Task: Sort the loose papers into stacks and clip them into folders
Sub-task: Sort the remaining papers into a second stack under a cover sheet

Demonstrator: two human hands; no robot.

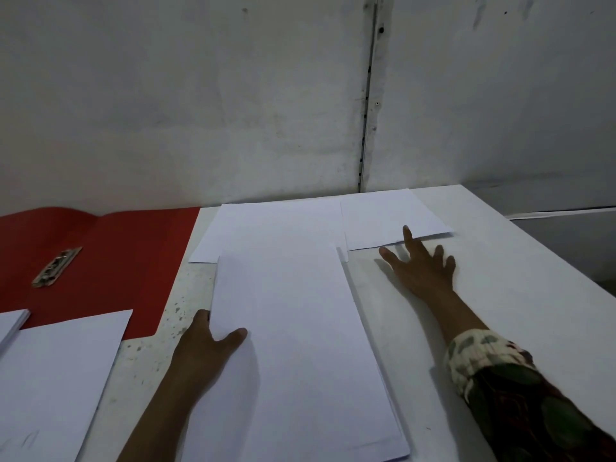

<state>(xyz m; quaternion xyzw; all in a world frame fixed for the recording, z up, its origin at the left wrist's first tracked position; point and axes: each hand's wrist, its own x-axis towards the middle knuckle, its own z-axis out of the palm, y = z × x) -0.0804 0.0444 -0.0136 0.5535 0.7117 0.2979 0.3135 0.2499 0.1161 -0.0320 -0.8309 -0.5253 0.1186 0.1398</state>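
Observation:
A tall stack of white paper (293, 345) lies in the middle of the table. My left hand (203, 348) holds its left edge, thumb on top and fingers hidden beneath the sheets. My right hand (420, 265) lies flat with fingers spread, its index fingertip touching the near edge of a loose white sheet (390, 218) at the back right. Another loose sheet (266, 228) lies behind the stack. An open red folder (133, 261) with a metal clip (56, 266) lies at the left.
More white paper (56, 378) lies at the near left, overlapping the red folder, with a thin stack (11, 323) beside it. The white table (500, 295) ends at the right edge; a grey wall (233, 95) rises directly behind.

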